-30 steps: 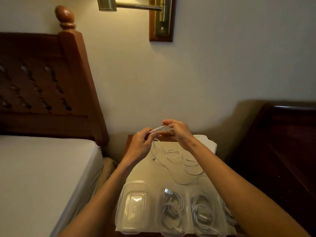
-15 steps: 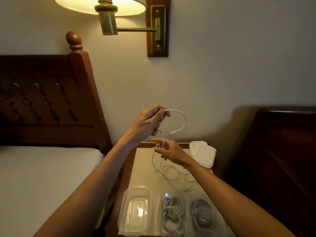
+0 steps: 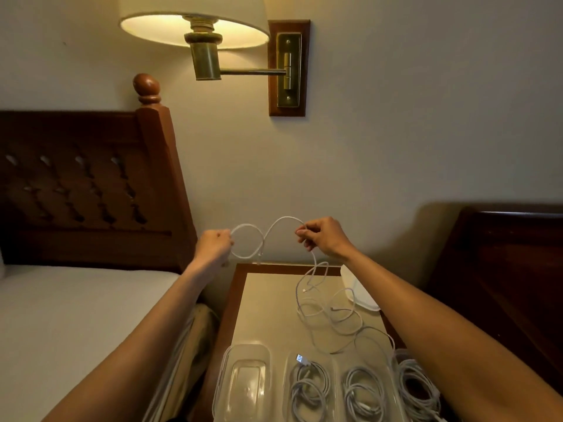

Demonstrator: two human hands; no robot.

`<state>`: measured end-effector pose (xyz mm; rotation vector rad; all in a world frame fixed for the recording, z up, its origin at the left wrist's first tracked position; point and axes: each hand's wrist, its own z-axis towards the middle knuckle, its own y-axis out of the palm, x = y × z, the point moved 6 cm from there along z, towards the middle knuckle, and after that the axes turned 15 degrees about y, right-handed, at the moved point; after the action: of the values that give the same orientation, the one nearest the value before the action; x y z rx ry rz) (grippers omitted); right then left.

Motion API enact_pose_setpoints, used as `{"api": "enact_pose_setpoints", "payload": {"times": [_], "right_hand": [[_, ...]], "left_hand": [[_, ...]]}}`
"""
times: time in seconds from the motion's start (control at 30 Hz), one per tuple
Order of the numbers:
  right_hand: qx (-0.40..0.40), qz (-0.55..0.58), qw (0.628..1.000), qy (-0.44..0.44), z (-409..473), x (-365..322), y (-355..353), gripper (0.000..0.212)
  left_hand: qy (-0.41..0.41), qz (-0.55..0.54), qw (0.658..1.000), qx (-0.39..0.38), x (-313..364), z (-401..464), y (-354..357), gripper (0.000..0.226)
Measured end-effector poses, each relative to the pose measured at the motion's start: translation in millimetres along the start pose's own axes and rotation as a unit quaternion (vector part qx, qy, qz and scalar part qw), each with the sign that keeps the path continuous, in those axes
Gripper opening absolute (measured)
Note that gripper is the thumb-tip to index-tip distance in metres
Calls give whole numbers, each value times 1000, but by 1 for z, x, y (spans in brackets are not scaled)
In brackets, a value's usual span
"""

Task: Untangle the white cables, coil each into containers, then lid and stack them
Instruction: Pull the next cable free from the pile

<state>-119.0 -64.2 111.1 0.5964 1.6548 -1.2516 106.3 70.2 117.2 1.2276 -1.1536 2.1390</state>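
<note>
Bed (image 3: 76, 315) fills the left of your view, its pale mattress running under a dark carved headboard (image 3: 91, 190), and a second dark wooden piece of furniture (image 3: 502, 269) sits to your right. On the wall above, a lit lamp (image 3: 195, 25) hangs from a brass arm on a wooden plate. Between the two pieces of furniture stands the small table (image 3: 265, 309) with its pale top and brown edge, and that is where most of your work lies. Along its near edge you have four clear containers in a row: the leftmost container (image 3: 243, 382) holds nothing, and the other three each hold a coiled white cable, the second one (image 3: 309, 388) showing a plug end at its top. A stack of white lids (image 3: 356, 293) rests at the far right of the table, partly behind your right forearm. Above the table's far edge you hold one white cable (image 3: 274, 229) up in the air. Your left hand (image 3: 213, 248) is clenched round a small loop of it, and your right hand (image 3: 323, 237) pinches it between fingertips and thumb, with an arch of cable between them. From your right hand the rest of the cable drops down to loose loops lying on the tabletop.
</note>
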Motion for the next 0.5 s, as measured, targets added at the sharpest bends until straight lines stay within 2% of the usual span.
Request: {"api": "enact_pose_setpoints", "payload": {"times": [0.07,0.1,0.2,0.3,0.4,0.5], "right_hand": [[13,-26,999,-25,-2,-12,-1,16],[16,-38,999,-33,-3,-17,-1,16],[11,-69,996,-57,-7,-31,2,16],[5,-77,993,-84,-12,-41,1,14],[3,-82,992,-100,-15,-40,-2,13],[-4,-71,993,-90,-16,-25,-1,12]], "left_hand": [[53,114,992,-4,2,4,8,25],[107,118,987,5,12,5,13,30],[252,-30,965,-68,51,0,46,43],[301,-62,945,-116,77,-1,66,41],[370,5,926,-78,93,4,62,23],[492,101,864,-24,121,3,47,8]]}}
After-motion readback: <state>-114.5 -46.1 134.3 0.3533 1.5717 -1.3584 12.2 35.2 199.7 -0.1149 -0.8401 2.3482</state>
